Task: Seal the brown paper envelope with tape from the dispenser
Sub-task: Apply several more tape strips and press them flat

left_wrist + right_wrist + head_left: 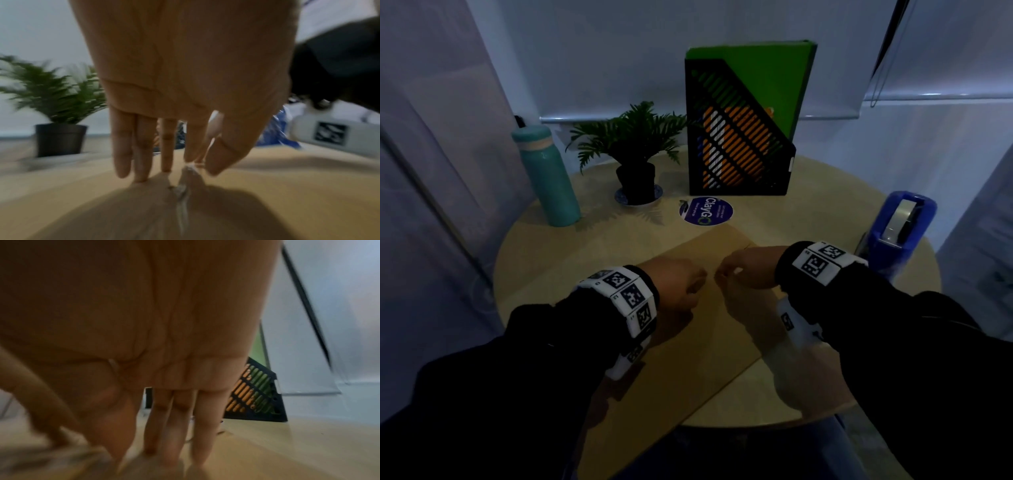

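Note:
The brown envelope (705, 346) lies flat on the round table, reaching towards me. Both hands hover over its middle, almost touching each other. My left hand (697, 286) pinches one end of a clear tape strip (182, 209) between thumb and forefinger (197, 164); the strip glints down along the envelope (287, 186). The other left fingers point down at the paper. My right hand (724, 274) points its fingers (174, 443) straight down with the tips on the surface. Blur hides whether its thumb and forefinger hold tape. The blue tape dispenser (897, 229) stands right of the right wrist.
At the back of the table (524, 274) stand a teal bottle (548, 174), a potted plant (633, 147) and a black file holder (736, 137) with a green folder. A round purple sticker (705, 210) lies just beyond the envelope.

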Demonstrator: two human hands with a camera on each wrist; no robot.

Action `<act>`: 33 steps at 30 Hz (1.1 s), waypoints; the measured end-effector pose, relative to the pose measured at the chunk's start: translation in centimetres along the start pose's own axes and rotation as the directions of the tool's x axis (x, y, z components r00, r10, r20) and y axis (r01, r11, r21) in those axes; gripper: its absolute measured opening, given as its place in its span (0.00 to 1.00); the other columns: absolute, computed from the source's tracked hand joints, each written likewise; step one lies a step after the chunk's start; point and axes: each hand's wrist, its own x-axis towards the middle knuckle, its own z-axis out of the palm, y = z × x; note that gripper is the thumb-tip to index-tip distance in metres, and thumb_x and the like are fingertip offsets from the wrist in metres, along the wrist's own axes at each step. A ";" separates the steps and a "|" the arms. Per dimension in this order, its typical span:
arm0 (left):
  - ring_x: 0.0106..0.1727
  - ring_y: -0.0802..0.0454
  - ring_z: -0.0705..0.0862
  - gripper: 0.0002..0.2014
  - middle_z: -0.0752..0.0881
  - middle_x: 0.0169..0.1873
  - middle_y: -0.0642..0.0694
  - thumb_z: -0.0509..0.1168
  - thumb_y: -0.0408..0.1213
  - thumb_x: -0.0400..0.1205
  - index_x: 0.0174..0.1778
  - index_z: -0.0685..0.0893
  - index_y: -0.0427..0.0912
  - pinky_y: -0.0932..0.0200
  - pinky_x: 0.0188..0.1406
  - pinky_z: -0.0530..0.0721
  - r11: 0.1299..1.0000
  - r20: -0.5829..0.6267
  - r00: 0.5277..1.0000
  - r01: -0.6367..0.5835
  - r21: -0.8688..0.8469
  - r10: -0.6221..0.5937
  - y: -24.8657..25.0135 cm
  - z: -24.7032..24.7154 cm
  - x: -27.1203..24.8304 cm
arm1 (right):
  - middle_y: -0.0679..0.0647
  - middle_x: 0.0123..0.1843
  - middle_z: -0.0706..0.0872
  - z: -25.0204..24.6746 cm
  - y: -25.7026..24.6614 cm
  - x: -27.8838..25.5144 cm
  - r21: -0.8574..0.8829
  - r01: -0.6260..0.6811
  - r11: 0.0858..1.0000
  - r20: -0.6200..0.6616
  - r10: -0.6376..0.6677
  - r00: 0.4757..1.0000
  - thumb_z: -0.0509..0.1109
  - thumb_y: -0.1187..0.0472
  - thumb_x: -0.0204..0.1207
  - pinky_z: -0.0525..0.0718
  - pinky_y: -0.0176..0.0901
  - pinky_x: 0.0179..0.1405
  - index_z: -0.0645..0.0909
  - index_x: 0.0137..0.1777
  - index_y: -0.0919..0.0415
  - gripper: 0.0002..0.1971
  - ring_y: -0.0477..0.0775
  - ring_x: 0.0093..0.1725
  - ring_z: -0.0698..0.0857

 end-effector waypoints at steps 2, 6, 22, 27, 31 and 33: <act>0.58 0.39 0.80 0.24 0.72 0.67 0.40 0.57 0.49 0.84 0.77 0.67 0.48 0.46 0.57 0.82 0.994 0.029 0.999 0.017 0.110 -0.021 0.6 0.3 0.2 | 0.63 0.72 0.72 0.5 -0.2 0.5 -0.042 0.023 0.999 -0.035 -0.024 0.999 0.49 0.65 0.87 0.77 0.50 0.62 0.61 0.83 0.51 0.25 0.62 0.62 0.77; 0.52 0.41 0.80 0.20 0.70 0.68 0.40 0.58 0.49 0.84 0.68 0.77 0.42 0.50 0.47 0.80 0.988 0.047 0.997 0.045 0.150 -0.053 1.3 0.3 0.7 | 0.62 0.74 0.71 1.2 -0.1 0.7 -0.052 0.004 0.999 -0.073 -0.007 0.997 0.56 0.56 0.86 0.74 0.50 0.63 0.70 0.78 0.54 0.21 0.62 0.65 0.76; 0.51 0.45 0.81 0.17 0.84 0.56 0.41 0.57 0.42 0.85 0.67 0.82 0.41 0.57 0.47 0.76 0.996 -0.025 1.000 -0.005 -0.086 0.002 -0.3 -0.4 0.3 | 0.61 0.64 0.71 0.5 -0.6 -0.3 -0.059 0.050 0.997 -0.044 -0.053 0.998 0.50 0.59 0.87 0.70 0.46 0.53 0.59 0.83 0.49 0.25 0.58 0.55 0.71; 0.65 0.44 0.79 0.19 0.77 0.69 0.44 0.56 0.42 0.86 0.72 0.79 0.47 0.52 0.62 0.79 1.000 0.034 0.999 -0.018 -0.005 0.018 -0.4 -0.1 0.5 | 0.54 0.48 0.78 -0.2 -0.5 0.0 0.052 -0.008 0.999 -0.002 0.008 1.000 0.52 0.63 0.87 0.74 0.43 0.45 0.71 0.78 0.62 0.21 0.51 0.40 0.77; 0.61 0.45 0.81 0.16 0.82 0.65 0.45 0.56 0.41 0.86 0.61 0.85 0.42 0.54 0.54 0.77 0.996 0.067 0.997 -0.043 -0.073 0.048 -1.1 -0.2 0.6 | 0.53 0.53 0.83 -0.1 0.2 -0.3 0.130 -0.016 0.991 0.019 0.013 1.000 0.50 0.66 0.88 0.72 0.40 0.47 0.74 0.75 0.63 0.19 0.50 0.41 0.74; 0.55 0.44 0.82 0.14 0.84 0.61 0.44 0.57 0.43 0.85 0.46 0.87 0.42 0.50 0.54 0.80 0.995 0.063 0.997 -0.036 -0.096 0.042 -1.8 0.1 0.8 | 0.46 0.38 0.76 0.1 0.4 -0.3 0.162 -0.024 0.987 0.011 0.022 1.000 0.51 0.65 0.88 0.71 0.36 0.40 0.81 0.66 0.64 0.17 0.47 0.34 0.71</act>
